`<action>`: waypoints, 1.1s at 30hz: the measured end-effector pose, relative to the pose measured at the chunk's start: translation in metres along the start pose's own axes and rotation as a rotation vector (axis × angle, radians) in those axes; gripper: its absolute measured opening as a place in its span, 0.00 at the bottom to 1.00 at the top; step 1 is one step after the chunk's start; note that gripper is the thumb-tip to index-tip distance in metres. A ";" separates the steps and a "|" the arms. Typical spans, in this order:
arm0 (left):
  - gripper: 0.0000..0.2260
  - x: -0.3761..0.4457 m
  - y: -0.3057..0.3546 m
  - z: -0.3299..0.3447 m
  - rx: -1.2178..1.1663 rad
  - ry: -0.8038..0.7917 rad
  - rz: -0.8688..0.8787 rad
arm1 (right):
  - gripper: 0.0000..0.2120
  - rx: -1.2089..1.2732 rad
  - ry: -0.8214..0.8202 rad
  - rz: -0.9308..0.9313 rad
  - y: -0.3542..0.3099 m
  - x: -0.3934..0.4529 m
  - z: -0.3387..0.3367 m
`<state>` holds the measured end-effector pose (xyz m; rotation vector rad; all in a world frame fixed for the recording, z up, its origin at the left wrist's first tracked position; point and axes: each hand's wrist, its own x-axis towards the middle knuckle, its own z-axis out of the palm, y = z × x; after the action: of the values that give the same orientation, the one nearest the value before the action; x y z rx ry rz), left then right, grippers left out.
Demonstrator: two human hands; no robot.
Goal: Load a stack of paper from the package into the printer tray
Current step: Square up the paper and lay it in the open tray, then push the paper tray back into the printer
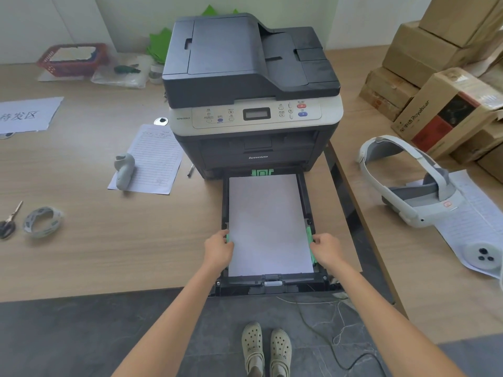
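Head view, the only one we have: the dark grey and pale grey multifunction laser printer point(250, 85) sits at 12 o'clock on the light wood-grain tabletop point(109, 240). Its black plastic paper tray point(272, 284) is pulled out toward us at 6 o'clock of the printer, front edge overhanging the table edge. The white rectangular stack of paper point(268, 224) lies flat inside the tray, filling it between the side walls.

Our left hand point(217, 251) is at 9 o'clock of the stack, fingers curled onto the green plastic side guide point(228, 238) and touching the paper's left edge. Our right hand point(326, 250) is at 3 o'clock, fingers curled around the matching green guide on the right point(310, 240). Both are gripping the guides; how hard they squeeze we cannot tell.

At 9 o'clock of the printer, a lined white form sheet point(155, 159) with a pale grey handheld controller point(124, 171) lying on it. At 3 o'clock, a white and grey headset point(413, 186) on a second table, brown cardboard boxes point(435, 50) behind it. A paper package isn't identifiable here.
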<state>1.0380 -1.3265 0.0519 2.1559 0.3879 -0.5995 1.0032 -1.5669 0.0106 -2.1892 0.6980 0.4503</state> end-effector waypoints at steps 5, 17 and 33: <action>0.24 0.009 -0.005 -0.004 -0.069 0.006 -0.056 | 0.17 -0.007 0.028 0.005 0.004 0.003 0.005; 0.21 0.022 -0.013 0.006 -0.080 0.069 -0.119 | 0.18 -0.003 0.073 -0.010 0.010 0.006 0.010; 0.20 -0.007 -0.036 -0.037 -0.110 -0.024 0.080 | 0.15 0.020 0.075 -0.079 0.022 -0.013 -0.029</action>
<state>1.0259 -1.2763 0.0516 2.0474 0.3124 -0.5463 0.9820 -1.5969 0.0238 -2.2158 0.6503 0.3214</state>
